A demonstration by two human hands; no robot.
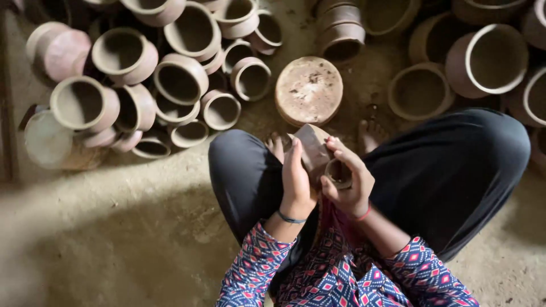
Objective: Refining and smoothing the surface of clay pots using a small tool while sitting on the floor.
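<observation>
Dirt floor (131, 227), clay pots around. Small clay pot (318, 156) between hands: left hand (296, 182) fingers pressed flat alongside, right hand (347, 182) fingers curled around rim.

I see long sleeves (259, 267) in a dark blue print with red, pink and white diamonds, the same cloth across the lap. The trousers (455, 170) are plain black. A blue band (290, 219) circles the left wrist, a red thread (364, 214) the right.
</observation>
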